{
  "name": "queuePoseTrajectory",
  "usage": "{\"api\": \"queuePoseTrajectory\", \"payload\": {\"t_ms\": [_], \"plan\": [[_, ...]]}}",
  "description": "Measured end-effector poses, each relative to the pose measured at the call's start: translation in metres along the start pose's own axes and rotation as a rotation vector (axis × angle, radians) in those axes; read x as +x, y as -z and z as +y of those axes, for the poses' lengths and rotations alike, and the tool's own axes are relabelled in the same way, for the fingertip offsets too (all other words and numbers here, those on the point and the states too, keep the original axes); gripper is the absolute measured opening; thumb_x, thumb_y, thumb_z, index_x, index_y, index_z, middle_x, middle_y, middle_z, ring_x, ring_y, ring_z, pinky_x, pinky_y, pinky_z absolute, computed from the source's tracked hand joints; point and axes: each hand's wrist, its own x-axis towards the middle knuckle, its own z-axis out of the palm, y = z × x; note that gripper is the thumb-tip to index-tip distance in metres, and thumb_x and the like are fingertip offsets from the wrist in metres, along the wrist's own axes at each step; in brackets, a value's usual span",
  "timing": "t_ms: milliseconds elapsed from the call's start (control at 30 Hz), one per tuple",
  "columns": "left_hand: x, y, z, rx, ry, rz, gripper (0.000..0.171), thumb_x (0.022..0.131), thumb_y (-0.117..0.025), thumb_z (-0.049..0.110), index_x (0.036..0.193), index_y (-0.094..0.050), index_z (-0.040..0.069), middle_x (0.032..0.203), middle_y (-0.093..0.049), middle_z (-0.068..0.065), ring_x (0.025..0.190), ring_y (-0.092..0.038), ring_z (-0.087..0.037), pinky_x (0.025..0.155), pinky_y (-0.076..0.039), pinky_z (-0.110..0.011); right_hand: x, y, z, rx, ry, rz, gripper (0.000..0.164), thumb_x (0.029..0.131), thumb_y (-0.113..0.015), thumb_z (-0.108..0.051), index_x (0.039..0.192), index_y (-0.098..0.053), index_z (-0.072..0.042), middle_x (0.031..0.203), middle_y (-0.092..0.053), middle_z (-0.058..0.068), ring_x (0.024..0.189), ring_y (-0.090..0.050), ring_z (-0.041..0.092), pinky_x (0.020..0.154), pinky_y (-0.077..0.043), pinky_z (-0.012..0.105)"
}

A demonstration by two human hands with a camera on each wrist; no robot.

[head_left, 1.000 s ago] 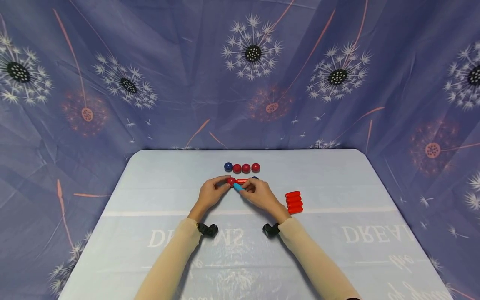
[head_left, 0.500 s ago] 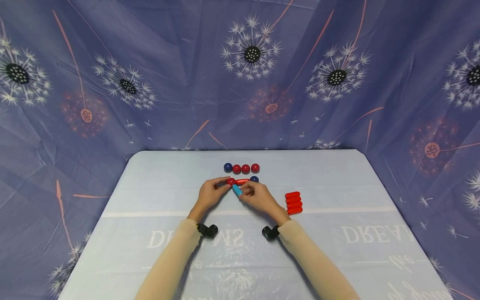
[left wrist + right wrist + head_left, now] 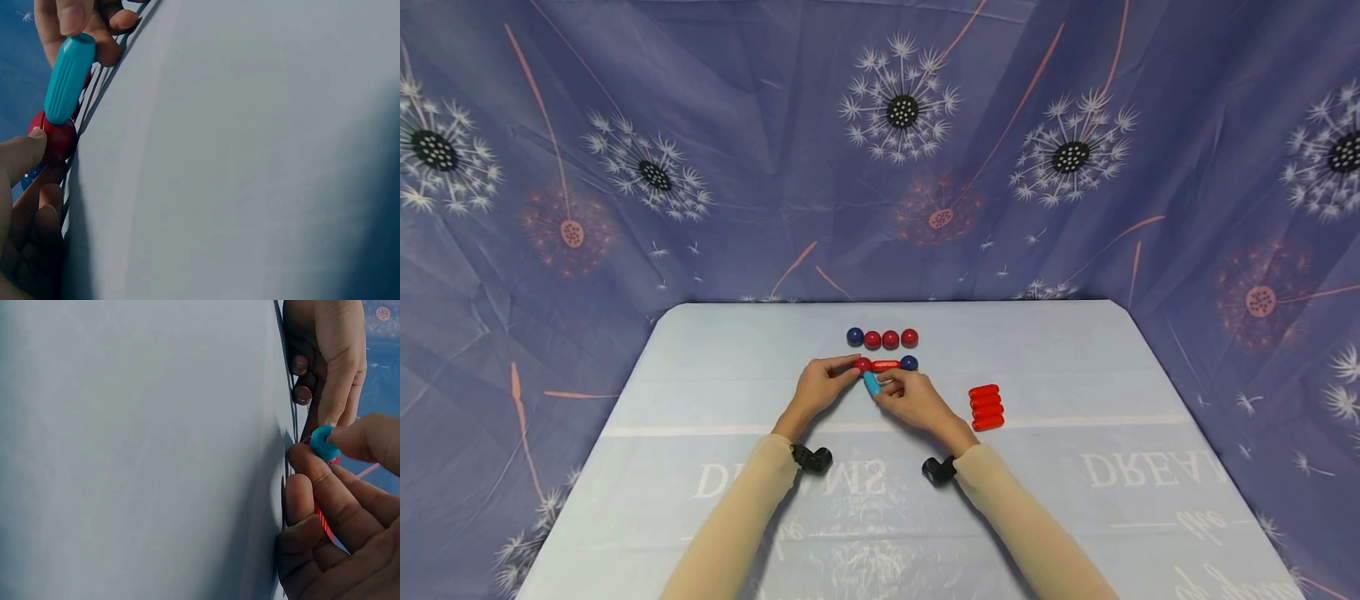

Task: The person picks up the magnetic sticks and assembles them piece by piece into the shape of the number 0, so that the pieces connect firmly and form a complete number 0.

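My left hand [image 3: 822,387] pinches a red ball [image 3: 862,365] between thumb and fingers, low at the table; the ball shows closer in the left wrist view, a red ball [image 3: 59,139] under the thumb. A light-blue ribbed rod [image 3: 871,383] is pinched by my right hand [image 3: 913,400], its far end against the red ball. From the ball's right side a red rod [image 3: 886,365] runs to a dark blue ball [image 3: 909,362]. In the right wrist view the light-blue rod [image 3: 325,442] appears end-on between thumb and fingertip.
Behind the hands, a dark blue ball [image 3: 855,337] and three red balls [image 3: 891,339] stand in a row. Several red rods [image 3: 987,407] lie stacked side by side to the right of my right hand. A patterned curtain [image 3: 760,167] hangs beyond the table's far edge.
The right hand has shifted slightly toward me, and the light-blue rod has swung from slanting rightward to pointing more nearly at me. My left hand stays on the red ball.
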Motion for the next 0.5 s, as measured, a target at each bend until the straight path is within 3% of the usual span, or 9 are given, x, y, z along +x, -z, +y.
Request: {"api": "queuePoseTrajectory", "payload": {"t_ms": [233,500], "plan": [[-0.0003,0.0009,-0.0009,-0.029,0.006,-0.009,0.034,0.096,-0.074,0.027,0.129,-0.074,0.016,0.130,-0.072,-0.007,0.117,-0.069,-0.027,0.098,-0.054,-0.048,0.0011,-0.0031,-0.0012,0.007,0.016,-0.022,0.035,0.095,-0.075,-0.018,0.125,-0.070,-0.002,0.101,-0.079,0.006,0.091,-0.073,0.013,0.082,-0.059,0.032],[-0.0015,-0.0002,-0.0007,-0.042,0.013,-0.002,0.033,0.096,-0.076,0.026,0.128,-0.075,0.018,0.130,-0.072,-0.006,0.120,-0.068,-0.026,0.100,-0.053,-0.048,0.0019,-0.0056,-0.0035,0.027,0.040,-0.029,0.040,0.093,-0.077,-0.015,0.127,-0.067,0.002,0.097,-0.080,0.006,0.090,-0.075,0.013,0.081,-0.058,0.032]]}}
